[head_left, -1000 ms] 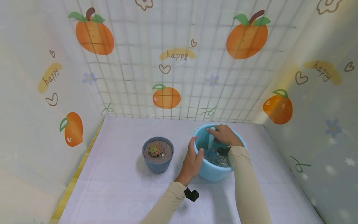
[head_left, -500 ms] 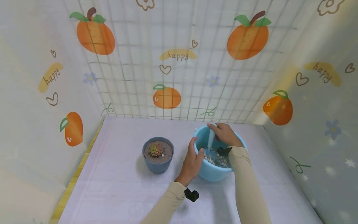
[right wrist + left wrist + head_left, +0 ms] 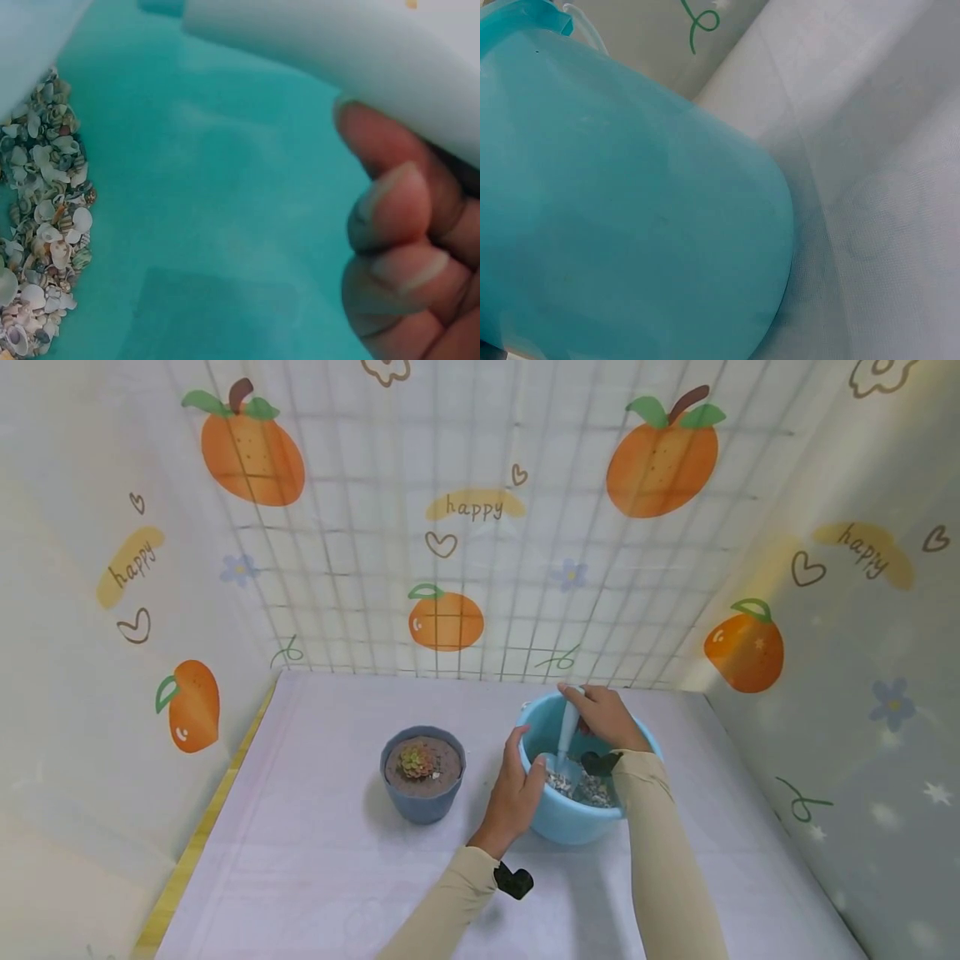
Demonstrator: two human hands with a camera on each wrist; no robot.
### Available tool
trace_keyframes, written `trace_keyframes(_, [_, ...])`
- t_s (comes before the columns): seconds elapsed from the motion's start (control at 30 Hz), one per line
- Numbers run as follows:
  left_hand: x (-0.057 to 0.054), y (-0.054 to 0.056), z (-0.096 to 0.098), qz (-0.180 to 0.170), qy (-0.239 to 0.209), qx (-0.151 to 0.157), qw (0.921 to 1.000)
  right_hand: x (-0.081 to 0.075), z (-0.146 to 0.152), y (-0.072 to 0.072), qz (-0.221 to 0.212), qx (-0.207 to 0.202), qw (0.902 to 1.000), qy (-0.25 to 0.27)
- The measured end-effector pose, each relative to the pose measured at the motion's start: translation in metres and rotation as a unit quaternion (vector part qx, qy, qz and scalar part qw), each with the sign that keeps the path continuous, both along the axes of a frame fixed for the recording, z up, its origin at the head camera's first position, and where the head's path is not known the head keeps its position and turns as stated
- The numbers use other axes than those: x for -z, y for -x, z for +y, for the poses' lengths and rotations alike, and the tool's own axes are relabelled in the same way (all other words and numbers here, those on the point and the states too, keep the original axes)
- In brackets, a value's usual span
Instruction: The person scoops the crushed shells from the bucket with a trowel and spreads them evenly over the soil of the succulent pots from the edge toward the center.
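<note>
A light blue bucket [image 3: 572,828] stands on the table, with a layer of small mixed seashells [image 3: 49,247] in the bottom. My left hand [image 3: 512,795] holds its left rim, thumb at the near edge and fingers along the side. In the left wrist view the bucket wall [image 3: 630,195] fills much of the picture and hides that hand. My right hand [image 3: 609,717] reaches over the bucket, gripping a small shovel by its pale handle [image 3: 568,727]. The shovel's blade [image 3: 564,767] is down among the shells. Curled fingertips [image 3: 390,202] show below the handle in the right wrist view.
A blue-grey pot [image 3: 422,806] with a small succulent [image 3: 417,762] in brown soil stands left of the bucket. White cloth covers the table [image 3: 315,860]. Curtains with printed oranges [image 3: 446,621] hang at the back and both sides, with a wire grid behind.
The shovel's handle has risen slightly with my right hand, and its pale blade shows more clearly above the shells. My left hand and the bucket stay in place.
</note>
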State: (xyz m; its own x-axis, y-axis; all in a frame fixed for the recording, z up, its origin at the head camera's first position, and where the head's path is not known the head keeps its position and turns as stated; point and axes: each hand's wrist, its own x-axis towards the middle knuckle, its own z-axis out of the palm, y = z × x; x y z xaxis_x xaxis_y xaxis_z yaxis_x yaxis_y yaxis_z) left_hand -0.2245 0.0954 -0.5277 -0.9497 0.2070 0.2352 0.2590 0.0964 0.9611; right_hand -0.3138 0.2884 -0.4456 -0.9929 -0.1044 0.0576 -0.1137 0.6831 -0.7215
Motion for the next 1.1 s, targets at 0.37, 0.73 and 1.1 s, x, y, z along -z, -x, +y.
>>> trace_keyframes(0.37, [0.002, 0.001, 0.000, -0.003, 0.007, -0.001, 1.0000, -0.003, 0.000, -0.004, 0.014, 0.045, 0.9989, 0.003])
trace_keyframes(0.73, [0.000, 0.003, -0.002, -0.001, 0.008, 0.002, 1.0000, -0.001, 0.003, -0.001, 0.031, 0.058, 0.9978, 0.006])
trace_keyframes(1.1, [-0.024, 0.003, -0.023, 0.032, 0.051, -0.014, 0.9981, -0.024, 0.017, -0.009, 0.012, 0.048, 0.9988, -0.002])
